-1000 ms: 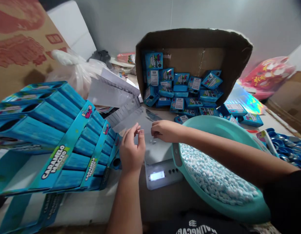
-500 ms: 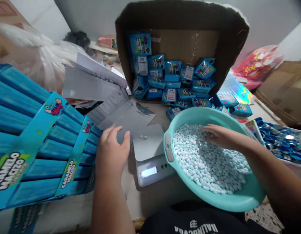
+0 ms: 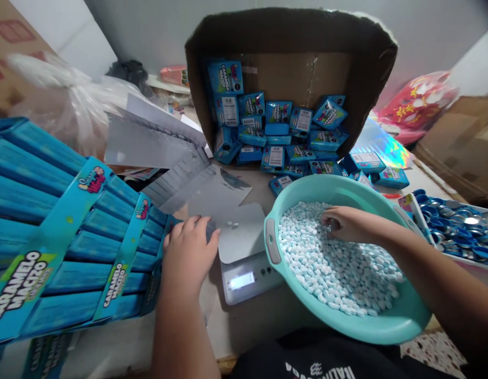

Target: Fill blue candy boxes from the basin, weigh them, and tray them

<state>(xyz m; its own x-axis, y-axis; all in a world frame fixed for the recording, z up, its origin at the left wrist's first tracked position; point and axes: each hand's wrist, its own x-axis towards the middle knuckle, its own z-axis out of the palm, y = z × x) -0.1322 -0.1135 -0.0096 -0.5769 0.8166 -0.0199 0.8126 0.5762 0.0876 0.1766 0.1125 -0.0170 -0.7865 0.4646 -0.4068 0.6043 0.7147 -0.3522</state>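
Right hand (image 3: 344, 223): inside the teal basin (image 3: 401, 321), resting on the heap of small white-and-pale-blue candies (image 3: 330, 268); fingers curled together, tips pinched into the top layer. What sits between the tips is too small to tell.
Left hand (image 3: 188, 252): palm down on the table (image 3: 251, 316), fingers loosely bent and close together, tips at the left edge of the scale's weighing plate (image 3: 244, 234). Holds nothing visible.
Candies: fill most of the basin floor; a few loose pieces (image 3: 231, 225) lie on the weighing plate, just beside the left fingertips.
Scale (image 3: 249, 276): small grey digital unit between the two hands; display (image 3: 242, 280) lit, reading not legible. The basin's rim touches or overlaps its right side.
Basin: sits at the near table edge, right of the scale.
Display tray (image 3: 70, 252): blue cardboard rack marked "CARAMELO MACIZO", at left, tilted, just beside the left hand.
Cardboard box (image 3: 291, 52): lies on its side behind the basin, opening toward the camera, holding a pile of small blue cartons (image 3: 277, 131); several spill onto the table in front.
Grey card sheets (image 3: 157, 142): behind the scale, overlapping.
Blue caps (image 3: 452, 226): in a tray at far right, well apart from both hands.
Plastic bag (image 3: 70, 105): rear left.
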